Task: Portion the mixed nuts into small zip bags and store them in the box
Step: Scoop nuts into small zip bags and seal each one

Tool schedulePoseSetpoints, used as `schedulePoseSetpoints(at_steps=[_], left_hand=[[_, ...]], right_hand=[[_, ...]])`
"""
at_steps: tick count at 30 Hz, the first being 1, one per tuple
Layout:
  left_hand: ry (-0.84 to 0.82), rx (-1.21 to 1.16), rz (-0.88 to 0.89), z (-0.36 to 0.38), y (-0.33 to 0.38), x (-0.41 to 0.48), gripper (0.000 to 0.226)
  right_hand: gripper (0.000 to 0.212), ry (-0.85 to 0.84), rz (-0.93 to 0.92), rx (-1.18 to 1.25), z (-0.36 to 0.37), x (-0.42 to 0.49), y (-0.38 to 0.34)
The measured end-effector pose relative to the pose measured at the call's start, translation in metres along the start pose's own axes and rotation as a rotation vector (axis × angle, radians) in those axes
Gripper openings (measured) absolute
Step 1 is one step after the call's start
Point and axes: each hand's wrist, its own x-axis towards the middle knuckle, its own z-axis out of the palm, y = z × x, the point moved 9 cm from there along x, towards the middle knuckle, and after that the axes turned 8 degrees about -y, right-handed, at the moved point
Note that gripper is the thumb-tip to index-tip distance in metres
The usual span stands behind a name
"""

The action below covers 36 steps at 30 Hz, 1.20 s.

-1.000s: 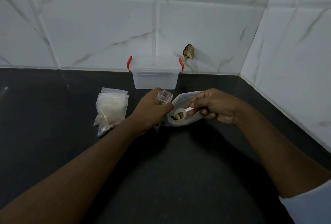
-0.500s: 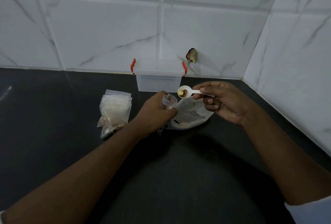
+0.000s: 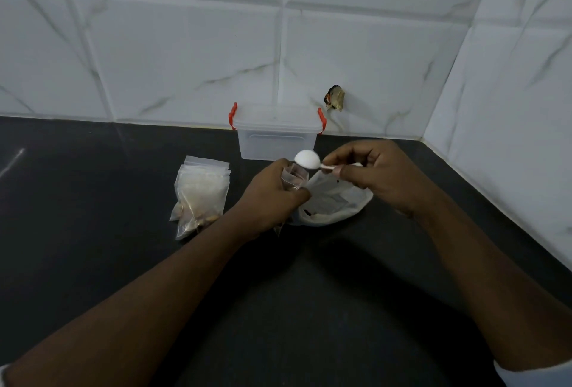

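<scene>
My left hand (image 3: 272,197) holds a small clear zip bag (image 3: 293,176) upright with its mouth open. My right hand (image 3: 376,174) pinches the handle of a white plastic spoon (image 3: 307,158), whose bowl is turned over right above the bag's mouth, its underside facing me. Under my right hand lies the large white bag of mixed nuts (image 3: 334,205), open, with a few nuts showing at its near edge. A clear lidded box with red clips (image 3: 277,132) stands shut against the wall behind my hands.
A pile of small zip bags (image 3: 201,194), some with nuts in them, lies on the black counter (image 3: 93,216) left of my left hand. A small dark object (image 3: 335,98) sticks to the tiled wall behind the box. The side wall (image 3: 510,139) closes in on the right.
My right hand lifted the spoon with nuts out of the large bag, carried it left to the small bag's mouth and tipped it over. My left hand kept the small bag still.
</scene>
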Motion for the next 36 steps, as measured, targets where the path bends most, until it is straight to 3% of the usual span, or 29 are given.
schedulePoseSetpoints(at_steps=[4,8,11,17,20,26,29,33,36], left_hand=[[-0.002,-0.048,-0.038,-0.001,0.0,0.001,0.031],[0.023,-0.103,-0.023,-0.002,0.002,-0.001,0.025],[0.058,-0.144,-0.037,-0.004,0.001,-0.001,0.025],[0.082,-0.219,-0.073,-0.006,-0.003,0.0,0.028],[0.105,-0.285,-0.065,-0.008,-0.002,-0.001,0.029],[0.162,-0.25,-0.105,-0.012,-0.003,-0.004,0.045],[0.179,-0.268,-0.138,-0.013,-0.003,-0.006,0.06],[0.164,-0.312,-0.139,-0.012,-0.001,-0.008,0.081],[0.079,-0.359,-0.144,-0.002,0.005,-0.01,0.075]], right_hand=[[0.021,0.071,0.043,-0.004,-0.024,-0.004,0.006],[0.024,-0.151,0.133,-0.314,-0.012,-0.003,0.021],[0.023,-0.273,0.14,-0.392,0.011,-0.002,0.027],[0.027,-0.351,0.168,-0.514,0.029,0.002,0.033],[0.029,-0.311,0.201,-0.597,0.021,0.002,0.038],[0.011,-0.304,0.202,-0.595,0.02,0.003,0.04],[0.028,-0.425,0.219,-0.564,0.032,-0.002,0.037],[0.023,-0.491,0.199,-0.83,0.039,-0.001,0.031],[0.024,-0.426,0.281,-0.939,0.026,0.001,0.035]])
